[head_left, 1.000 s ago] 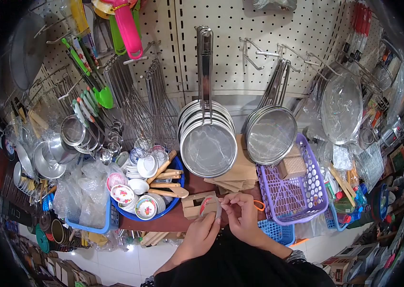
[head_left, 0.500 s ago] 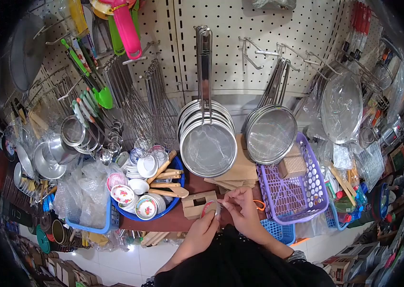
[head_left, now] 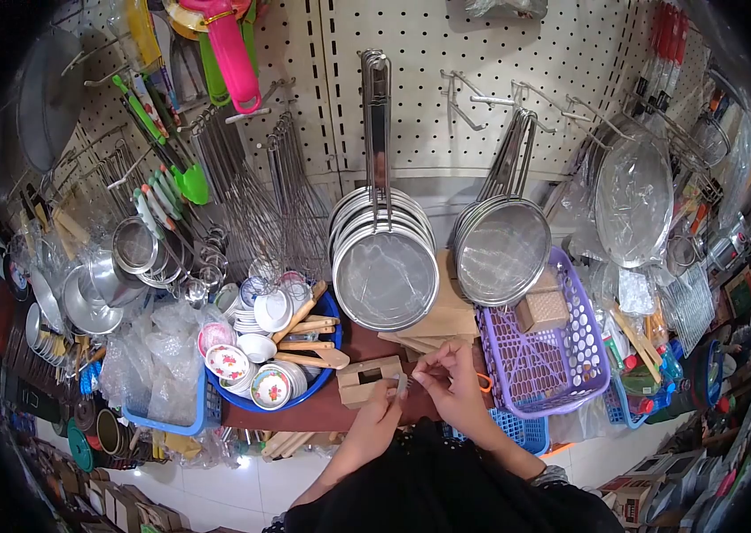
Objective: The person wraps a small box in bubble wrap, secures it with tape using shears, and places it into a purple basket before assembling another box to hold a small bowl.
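My left hand is closed around a small roll of clear tape, which now shows nearly edge-on. Close to its right, my right hand pinches thumb and forefinger together near the roll; whatever lies between those fingertips is too small to make out. Just beyond my left hand, a brown cardboard piece with a cut-out lies on the reddish-brown shelf.
To the left, a blue basin holds small bowls and wooden-handled tools. On the right stands a purple basket with a brown box. Large strainers hang ahead, above flat brown cardboard.
The roll in my left hand has turned, so its red inner face no longer shows. My right hand has shifted slightly, still pinched near it.
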The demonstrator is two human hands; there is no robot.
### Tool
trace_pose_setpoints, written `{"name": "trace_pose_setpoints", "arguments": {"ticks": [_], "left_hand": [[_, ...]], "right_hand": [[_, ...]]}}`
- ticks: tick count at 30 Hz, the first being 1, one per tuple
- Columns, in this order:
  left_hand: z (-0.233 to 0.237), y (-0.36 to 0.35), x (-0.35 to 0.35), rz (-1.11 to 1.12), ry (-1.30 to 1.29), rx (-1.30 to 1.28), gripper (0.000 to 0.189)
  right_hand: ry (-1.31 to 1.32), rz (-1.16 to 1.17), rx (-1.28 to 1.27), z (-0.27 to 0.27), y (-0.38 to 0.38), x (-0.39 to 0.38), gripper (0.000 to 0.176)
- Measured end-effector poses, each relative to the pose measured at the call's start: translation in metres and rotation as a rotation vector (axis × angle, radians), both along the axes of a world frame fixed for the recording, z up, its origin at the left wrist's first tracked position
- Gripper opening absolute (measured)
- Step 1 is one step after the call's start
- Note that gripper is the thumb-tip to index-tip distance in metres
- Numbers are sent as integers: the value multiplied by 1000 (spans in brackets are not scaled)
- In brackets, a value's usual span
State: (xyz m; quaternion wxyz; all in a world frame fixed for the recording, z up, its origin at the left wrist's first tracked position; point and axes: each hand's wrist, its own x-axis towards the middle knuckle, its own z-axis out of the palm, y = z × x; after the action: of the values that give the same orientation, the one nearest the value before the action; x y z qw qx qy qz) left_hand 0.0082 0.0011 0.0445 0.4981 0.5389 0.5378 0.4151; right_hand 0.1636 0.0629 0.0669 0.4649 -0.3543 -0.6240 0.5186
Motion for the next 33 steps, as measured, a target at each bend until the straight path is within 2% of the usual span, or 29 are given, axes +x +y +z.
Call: {"name": "trace_pose_setpoints", "arguments": {"ticks": [1,4,7,9,13,16,22,28,33], "left_hand": [[3,1,0,-5,-75,-60,23],[-9,1,-3,-89,-527,-216,31],[0,1,-3,-100,-595,-326,34],[0,2,-1,-84,-448,-198,37],[-15,7,-2,-40,-211,26,46],[-16,14,-1,-24,-339,109,54],[12,24,-4,-201,-391,-53,68],[28,28,-7,-288,-616,-268,61],[29,29,-7,-266,-610,-304,56]], "right_hand": [[4,-7,2,0,2,0,37],[34,-14,-13,-3,7,1,37],[58,9,-48,-7,14,5,34],[33,40,-53,-2,18,9,33],[-119,98,107,11,21,15,33],[-163,119,166,17,24,17,33],[-192,55,99,23,30,18,31],[-215,-1,201,14,34,21,29],[-318,-102,226,14,31,18,28]]}}
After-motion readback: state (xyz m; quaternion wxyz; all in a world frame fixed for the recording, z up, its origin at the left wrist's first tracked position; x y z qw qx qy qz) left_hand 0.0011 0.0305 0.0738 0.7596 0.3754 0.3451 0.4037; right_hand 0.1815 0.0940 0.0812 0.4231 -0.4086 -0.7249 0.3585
